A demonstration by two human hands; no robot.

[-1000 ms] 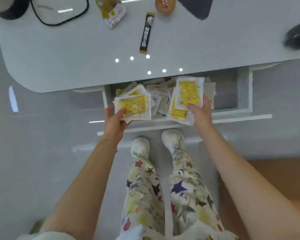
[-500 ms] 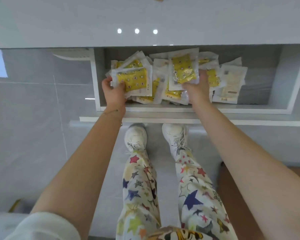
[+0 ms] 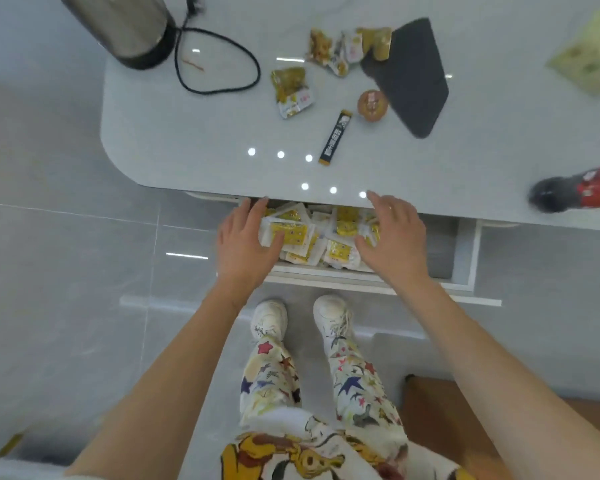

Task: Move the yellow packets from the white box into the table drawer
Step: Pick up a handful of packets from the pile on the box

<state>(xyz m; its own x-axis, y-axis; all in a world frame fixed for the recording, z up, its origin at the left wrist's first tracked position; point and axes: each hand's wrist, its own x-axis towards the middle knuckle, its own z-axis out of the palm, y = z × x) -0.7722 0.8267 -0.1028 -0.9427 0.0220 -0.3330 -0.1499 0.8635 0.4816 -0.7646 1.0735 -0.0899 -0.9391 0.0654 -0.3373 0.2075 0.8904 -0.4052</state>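
Covering yellow packets (image 3: 340,251), left hand (image 3: 245,244), right hand (image 3: 394,238), drawer (image 3: 469,258) back hidden

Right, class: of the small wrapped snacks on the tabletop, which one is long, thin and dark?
The black stick sachet, straight and narrow; the others are crumpled yellowish wrappers and one round orange pack.

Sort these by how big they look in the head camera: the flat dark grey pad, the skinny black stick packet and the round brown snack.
Largest: flat dark grey pad, by far.
Then, about alike: skinny black stick packet and round brown wrapped snack. The stick is longer and the snack is wider, so I won't rank them.
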